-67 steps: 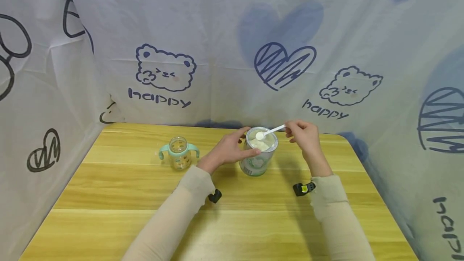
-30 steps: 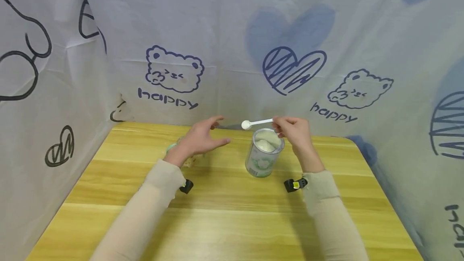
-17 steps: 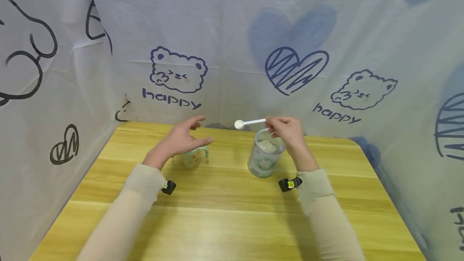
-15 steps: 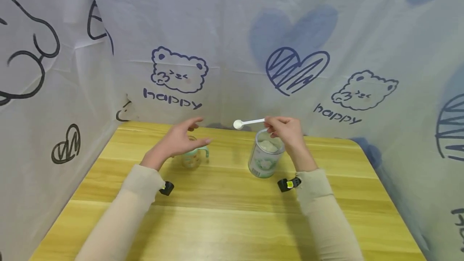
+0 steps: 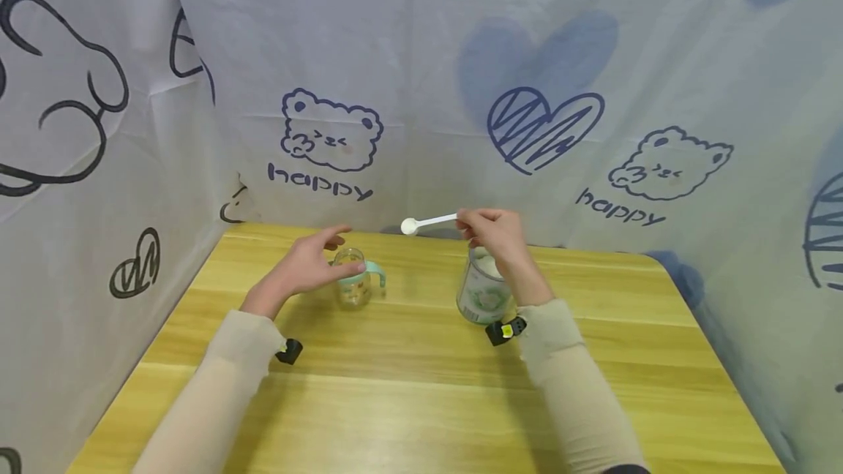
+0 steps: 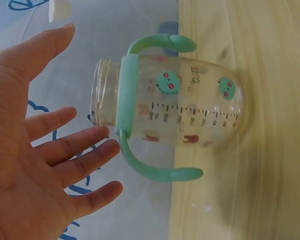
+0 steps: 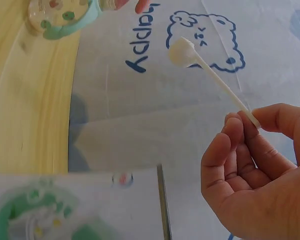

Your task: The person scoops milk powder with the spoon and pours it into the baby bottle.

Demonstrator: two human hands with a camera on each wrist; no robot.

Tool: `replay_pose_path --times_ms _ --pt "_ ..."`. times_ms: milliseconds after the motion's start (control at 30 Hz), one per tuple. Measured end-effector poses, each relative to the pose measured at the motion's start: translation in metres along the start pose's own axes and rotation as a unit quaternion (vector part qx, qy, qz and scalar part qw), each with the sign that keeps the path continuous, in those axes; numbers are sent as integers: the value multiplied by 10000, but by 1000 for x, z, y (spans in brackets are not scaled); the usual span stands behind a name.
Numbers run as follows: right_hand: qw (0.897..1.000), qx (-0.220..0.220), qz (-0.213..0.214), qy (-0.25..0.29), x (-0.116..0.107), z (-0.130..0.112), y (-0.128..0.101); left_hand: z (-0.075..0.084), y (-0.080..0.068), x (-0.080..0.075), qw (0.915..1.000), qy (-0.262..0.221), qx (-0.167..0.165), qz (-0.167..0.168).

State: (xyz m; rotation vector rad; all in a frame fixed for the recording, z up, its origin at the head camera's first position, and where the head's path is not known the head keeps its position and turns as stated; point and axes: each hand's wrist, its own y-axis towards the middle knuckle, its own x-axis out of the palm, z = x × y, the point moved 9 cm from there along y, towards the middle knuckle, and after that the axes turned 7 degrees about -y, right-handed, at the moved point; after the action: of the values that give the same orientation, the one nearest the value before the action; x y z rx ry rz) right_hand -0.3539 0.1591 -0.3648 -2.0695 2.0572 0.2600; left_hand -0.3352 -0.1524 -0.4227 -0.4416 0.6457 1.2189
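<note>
My right hand [image 5: 497,236] pinches the end of the white scoop [image 5: 424,224] between thumb and forefinger, the other fingers [image 7: 225,160] loosely curled beneath; the bowl of the scoop [image 7: 182,52] points away from my fingertips toward the baby bottle [image 5: 353,278]. A second ago that bowl hung just over the open powder can [image 5: 484,287]; now it has travelled clear of the can's rim, and the can sits under my right palm and wrist. The scoop is level, so I judge the powder is on its way across and nothing has spilled.

My left hand [image 5: 306,265] has left the can and come over to the bottle. Its fingers [image 6: 72,150] are straight and spread, holding nothing, with the tips right at the bottle's open neck [image 6: 102,92] and just above the green handles [image 6: 162,167]. I cannot tell whether they touch the glass yet. The bottle stands upright on the tabletop [image 5: 421,393], well short of the scoop's bowl, unsteadied so far.
</note>
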Motion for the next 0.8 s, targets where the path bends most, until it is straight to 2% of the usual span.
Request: replay_pose_path --times_ms 300,800 --pt "9997 -110 -153 -135 25 -3 2 -14 -2 -2 9999 13 -113 -39" --pt "9989 -258 -352 -183 51 -7 2 -30 0 4 9993 -42 -220 -312"
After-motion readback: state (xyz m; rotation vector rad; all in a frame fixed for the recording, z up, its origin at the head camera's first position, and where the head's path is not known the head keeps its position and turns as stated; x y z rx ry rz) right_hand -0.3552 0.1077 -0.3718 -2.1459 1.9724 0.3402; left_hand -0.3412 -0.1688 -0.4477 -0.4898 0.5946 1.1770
